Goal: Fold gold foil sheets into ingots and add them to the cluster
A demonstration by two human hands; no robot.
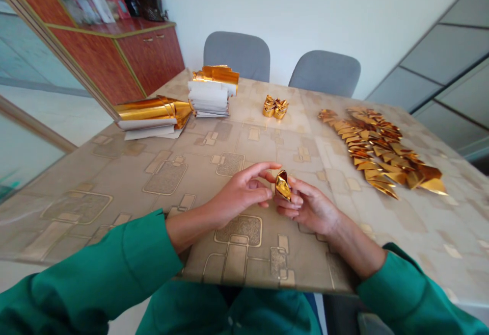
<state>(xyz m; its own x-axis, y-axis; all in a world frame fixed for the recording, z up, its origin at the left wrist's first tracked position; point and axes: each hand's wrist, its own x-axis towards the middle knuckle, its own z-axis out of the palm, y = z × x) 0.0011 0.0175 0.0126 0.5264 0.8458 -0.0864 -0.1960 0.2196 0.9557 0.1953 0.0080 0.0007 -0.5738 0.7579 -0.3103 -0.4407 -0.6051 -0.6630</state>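
A small folded piece of shiny gold foil [283, 186] is held above the near part of the patterned table [168, 177]. The fingers of my right hand [311, 205] are closed on it from the right and below. My left hand [242, 192] is at its left side, fingers curved and apart, with the fingertips close to the foil; whether they touch it I cannot tell. Farther back stands a small cluster of folded gold pieces [275, 107]. Many pointed gold foil pieces [376, 146] lie in overlapping rows on the right.
Stacks of gold and white paper [210, 98] sit at the back left, beside a second gold and white bundle [153, 116]. Two grey chairs [237, 54] stand behind the table. A reddish wooden cabinet [153, 59] is at the upper left.
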